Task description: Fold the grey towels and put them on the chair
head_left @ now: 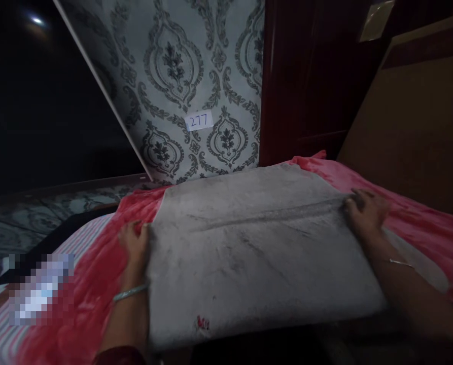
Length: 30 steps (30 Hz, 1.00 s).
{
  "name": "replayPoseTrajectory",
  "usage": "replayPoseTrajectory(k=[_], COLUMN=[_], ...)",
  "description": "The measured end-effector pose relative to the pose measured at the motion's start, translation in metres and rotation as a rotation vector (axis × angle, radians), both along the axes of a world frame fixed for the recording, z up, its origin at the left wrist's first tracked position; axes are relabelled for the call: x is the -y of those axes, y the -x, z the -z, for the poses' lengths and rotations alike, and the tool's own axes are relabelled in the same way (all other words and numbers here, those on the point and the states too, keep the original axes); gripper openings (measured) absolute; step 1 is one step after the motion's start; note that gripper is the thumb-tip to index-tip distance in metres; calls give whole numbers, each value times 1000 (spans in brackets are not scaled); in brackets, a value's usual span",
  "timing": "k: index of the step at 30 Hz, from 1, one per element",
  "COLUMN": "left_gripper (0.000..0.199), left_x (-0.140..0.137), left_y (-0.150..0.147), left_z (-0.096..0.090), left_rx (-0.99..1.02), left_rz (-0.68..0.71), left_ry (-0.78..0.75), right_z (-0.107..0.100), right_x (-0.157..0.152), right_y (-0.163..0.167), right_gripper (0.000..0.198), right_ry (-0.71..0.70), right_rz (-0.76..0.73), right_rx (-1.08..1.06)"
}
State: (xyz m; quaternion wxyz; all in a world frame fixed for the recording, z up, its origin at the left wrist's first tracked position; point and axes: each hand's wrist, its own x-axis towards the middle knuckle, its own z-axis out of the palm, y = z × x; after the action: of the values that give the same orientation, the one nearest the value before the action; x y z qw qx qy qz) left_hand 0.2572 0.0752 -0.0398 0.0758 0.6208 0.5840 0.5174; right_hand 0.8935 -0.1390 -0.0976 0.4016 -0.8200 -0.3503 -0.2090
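The left forearm reaches up from the bottom edge, out of a dark red sleeve (119,356), with a pale green bracelet (130,293) at the wrist; the right forearm slants in from the lower right, wearing a thin bangle (401,263). Between them lies the grey cloth (249,263), spread broad and lightly creased, its near edge marked by a small red patch (202,322). The left hand (134,248) stands upright at the cloth's left edge, fingers bent and a little apart from the thumb. The right hand (369,215) is at the far right edge, thumb and fingers half curled (motion blurs both, so I cannot tell whether either pinches the fabric).

Under the cloth, a red blanket (93,274) shows on both sides, with striped fabric (85,235) beyond its left edge. Farther back, a white paper label (199,120) on the patterned wallpaper (173,66) reads "277", handwritten in blue. A dark screen (39,111) stands left, a dark red panel (302,76) right of the wallpaper, and a brown board (412,121) at far right.
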Motion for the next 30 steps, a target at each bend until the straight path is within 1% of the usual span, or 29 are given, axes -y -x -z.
replayPoseTrajectory(k=[1, 2, 4, 6, 8, 11, 15, 19, 25, 27, 30], left_gripper=[33, 35, 38, 40, 41, 41, 42, 38, 35, 34, 35], left_x=[7, 13, 26, 34, 37, 31, 22, 22, 17, 17, 21], left_y=[-7, -15, -33, -49, -58, -62, -62, -60, -58, -58, -57], left_z=[-1, -1, 0, 5, 11, 19, 23, 25, 28, 27, 24], left_rx=[-148, -284, -505, -655, -748, -807, -832, -857, -854, -858, -868], left_rz=[32, 99, 278, 401, 442, 435, 409, 402, 411, 383, 295], left_ry=[-66, -115, -147, -133, -120, -142, -198, -229, -212, -203, -180], right_z=[-1, -1, 0, 3, 5, 7, 6, 5, 4, 3, 3], right_x=[1, 1, -1, -5, -8, -12, -13, -12, -11, -10, -8], right_y=[8, 17, 31, 40, 45, 47, 49, 51, 50, 50, 52], right_gripper=[46, 46, 47, 46, 45, 45, 44, 42, 38, 36, 35], right_ry=[35, 54, 88, 142, 200, 256, 282, 281, 253, 254, 260], right_rz=[-71, -155, -299, -382, -411, -390, -366, -370, -370, -378, -375], right_rx=[87, 160, 268, 327, 343, 346, 387, 401, 399, 400, 381])
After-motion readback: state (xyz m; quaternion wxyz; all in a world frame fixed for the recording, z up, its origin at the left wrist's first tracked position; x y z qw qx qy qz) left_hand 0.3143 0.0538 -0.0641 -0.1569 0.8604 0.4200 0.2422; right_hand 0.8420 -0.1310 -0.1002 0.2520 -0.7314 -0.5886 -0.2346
